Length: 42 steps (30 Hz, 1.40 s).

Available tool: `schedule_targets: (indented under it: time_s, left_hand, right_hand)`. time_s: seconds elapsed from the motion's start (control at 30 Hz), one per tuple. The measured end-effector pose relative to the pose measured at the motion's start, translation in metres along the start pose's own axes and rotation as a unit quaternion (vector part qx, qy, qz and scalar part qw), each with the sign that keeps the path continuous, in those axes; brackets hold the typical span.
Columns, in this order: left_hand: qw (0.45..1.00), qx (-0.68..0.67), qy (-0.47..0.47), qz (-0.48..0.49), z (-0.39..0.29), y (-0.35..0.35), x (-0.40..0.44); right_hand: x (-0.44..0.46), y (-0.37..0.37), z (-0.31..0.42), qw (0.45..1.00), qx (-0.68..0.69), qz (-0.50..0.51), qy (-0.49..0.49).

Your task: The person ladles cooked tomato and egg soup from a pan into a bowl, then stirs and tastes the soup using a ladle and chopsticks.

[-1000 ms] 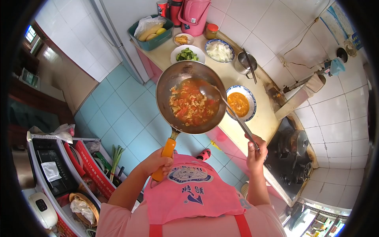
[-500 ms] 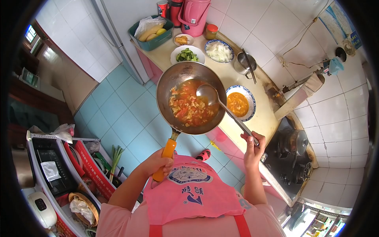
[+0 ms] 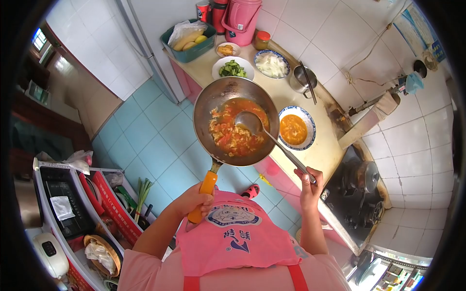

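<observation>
Frame centre: 1 wok (image 3: 203, 116), left hand (image 3: 195, 200) closed round its handle (image 3: 209, 182); right hand (image 3: 309, 188), fingers curled, grips 1 ladle (image 3: 290, 154).

Single head-worn view, wide, facing forward and down: apron (image 3: 238, 237) nearest, wok (image 3: 206, 114) mid-view, counter (image 3: 326, 128) beyond.

Wide open over the blue floor (image 3: 158, 131), left of the pan (image 3: 232, 88)! Barred rightward by the slanting ladle (image 3: 287, 153) and patterned bowl (image 3: 311, 127), hemmed in beyond by the plate of greens (image 3: 216, 70).
</observation>
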<state>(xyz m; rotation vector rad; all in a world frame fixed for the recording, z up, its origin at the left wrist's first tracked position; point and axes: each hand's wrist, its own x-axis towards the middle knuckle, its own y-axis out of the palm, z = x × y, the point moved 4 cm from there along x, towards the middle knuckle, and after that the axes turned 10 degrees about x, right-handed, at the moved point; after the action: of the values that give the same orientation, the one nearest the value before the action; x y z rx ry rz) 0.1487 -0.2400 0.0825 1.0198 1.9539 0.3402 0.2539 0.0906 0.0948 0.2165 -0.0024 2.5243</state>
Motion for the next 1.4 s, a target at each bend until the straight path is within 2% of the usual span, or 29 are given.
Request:
schedule_targets:
  time_s: [0.1, 0.2, 0.27, 1.0, 1.27, 1.4]
  left_hand:
    - [1.0, -0.002, -0.003, 0.0, 0.002, 0.0, 0.0]
    - [1.0, -0.004, -0.007, -0.002, 0.002, 0.002, -0.001]
    - [1.0, 0.0, -0.009, -0.003, 0.002, 0.003, 0.0]
    - [0.999, 0.034, -0.01, 0.018, -0.007, 0.011, 0.01]
    - [0.999, 0.022, -0.038, 0.027, -0.01, 0.022, 0.026]
    - [0.999, 0.007, -0.019, 0.035, -0.004, 0.018, 0.032]
  right_hand:
    - [0.001, 0.001, -0.005, 1.0, -0.011, 0.002, 0.013]
    - [0.003, 0.005, -0.007, 0.999, 0.034, -0.017, 0.028]
    - [0.007, -0.002, -0.015, 0.986, 0.087, -0.089, 0.108]
    - [0.025, -0.03, 0.018, 0.969, 0.151, -0.182, 0.074]
    - [0.025, -0.07, 0.026, 0.947, 0.207, -0.24, 0.053]
    - [0.025, -0.1, 0.037, 0.934, 0.227, -0.274, 0.026]
